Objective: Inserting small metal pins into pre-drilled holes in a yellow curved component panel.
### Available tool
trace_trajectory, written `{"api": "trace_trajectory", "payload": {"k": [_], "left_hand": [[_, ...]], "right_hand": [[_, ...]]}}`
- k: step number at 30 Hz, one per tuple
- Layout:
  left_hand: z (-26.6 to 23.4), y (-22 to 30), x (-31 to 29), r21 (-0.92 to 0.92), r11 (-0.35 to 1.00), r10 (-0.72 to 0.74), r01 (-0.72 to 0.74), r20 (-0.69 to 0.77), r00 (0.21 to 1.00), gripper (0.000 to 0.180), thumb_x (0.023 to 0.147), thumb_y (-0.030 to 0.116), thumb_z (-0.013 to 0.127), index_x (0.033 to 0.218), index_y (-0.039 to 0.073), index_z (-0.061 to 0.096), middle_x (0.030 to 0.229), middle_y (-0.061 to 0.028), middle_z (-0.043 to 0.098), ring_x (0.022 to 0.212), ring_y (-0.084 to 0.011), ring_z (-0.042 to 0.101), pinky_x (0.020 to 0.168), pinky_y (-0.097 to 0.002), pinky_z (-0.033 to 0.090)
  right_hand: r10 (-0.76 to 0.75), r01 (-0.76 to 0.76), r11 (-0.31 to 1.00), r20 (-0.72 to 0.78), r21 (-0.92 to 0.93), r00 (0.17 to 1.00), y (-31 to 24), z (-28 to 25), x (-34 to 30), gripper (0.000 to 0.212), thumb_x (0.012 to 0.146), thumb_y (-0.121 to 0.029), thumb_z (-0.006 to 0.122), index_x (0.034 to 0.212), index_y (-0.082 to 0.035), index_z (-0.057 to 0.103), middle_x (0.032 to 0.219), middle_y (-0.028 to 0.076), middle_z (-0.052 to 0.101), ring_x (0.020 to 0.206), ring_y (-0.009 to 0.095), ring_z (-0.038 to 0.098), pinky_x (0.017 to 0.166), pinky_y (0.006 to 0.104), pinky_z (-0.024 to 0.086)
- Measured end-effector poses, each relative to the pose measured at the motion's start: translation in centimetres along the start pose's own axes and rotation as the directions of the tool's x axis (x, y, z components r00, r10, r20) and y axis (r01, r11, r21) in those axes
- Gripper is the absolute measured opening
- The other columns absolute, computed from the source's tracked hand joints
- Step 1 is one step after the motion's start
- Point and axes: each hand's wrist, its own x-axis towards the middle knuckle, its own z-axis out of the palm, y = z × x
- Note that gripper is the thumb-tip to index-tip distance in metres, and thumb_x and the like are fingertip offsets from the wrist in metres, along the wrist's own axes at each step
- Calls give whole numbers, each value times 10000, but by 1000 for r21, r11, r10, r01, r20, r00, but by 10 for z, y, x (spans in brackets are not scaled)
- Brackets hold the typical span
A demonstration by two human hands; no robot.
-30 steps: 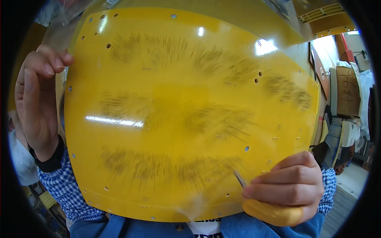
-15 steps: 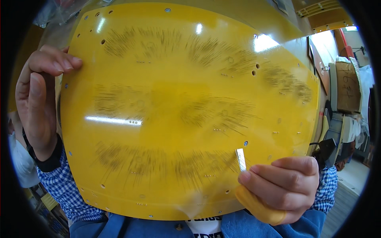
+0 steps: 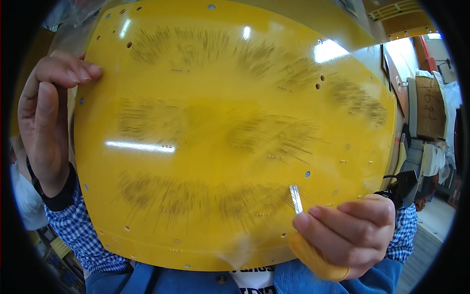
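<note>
A large glossy yellow panel [image 3: 205,157] fills most of the view, with screws, small holes and several clusters of fine dark lines like thin pins. My left hand [image 3: 51,108] is at its left edge, fingers bent over the rim and the thumb upright beside them. In my right hand [image 3: 347,235], at the lower right, a thin silvery strip [image 3: 295,199] is pinched between the fingertips, its free end pointing up over the panel. A yellow finger cover [image 3: 313,255] sits on one finger of that hand. Whether the strip touches the panel I cannot tell.
Behind the panel, a yellow surface [image 3: 298,19] spans the top. At the right stand a cardboard box [image 3: 431,105], stacked items and a black device [image 3: 405,186] close to my right wrist. Clear plastic wrapping [image 3: 63,14] lies at the upper left. Another person's white clothing [image 3: 27,201] shows at the left.
The panel has tilted or shifted slightly, its markings moving a little up and right. The silvery strip has turned slightly in my right hand. My left hand stays at the edge.
</note>
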Motion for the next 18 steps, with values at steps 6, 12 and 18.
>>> {"api": "trace_trajectory", "payload": {"k": [6, 12, 18], "left_hand": [[-7, 15, -10, 72, 997, -38, 38, -7, 999, 255, 970, 269, 421, 914, 52, 541, 904, -89, 539, 952, -197, 573, 985, -372, 359], [-8, 10, -6, 39, 999, -8, 8, 14, 1000, 255, 973, 262, 415, 925, 50, 549, 910, -85, 550, 967, -195, 576, 989, -365, 349], [-6, 12, -6, -5, 1000, -23, 23, 0, 1000, 250, 975, 248, 409, 921, 56, 559, 910, -81, 561, 967, -190, 582, 992, -363, 345]], "right_hand": [[165, -136, 923, -50, 360, 985, 5, -2, 4, 68, 724, -109, 664, 792, -119, 666, 852, -13, 678, 689, 78, 583, 611, 205, 381], [13, -17, 984, 24, 176, 1000, -2, -11, 6, 74, 743, -112, 626, 786, -160, 663, 853, -61, 677, 703, 54, 590, 625, 212, 393], [93, -92, 995, 0, 34, 996, -9, -3, 8, 78, 750, -122, 608, 796, -171, 647, 868, -77, 662, 733, 38, 596, 637, 189, 397]]}}
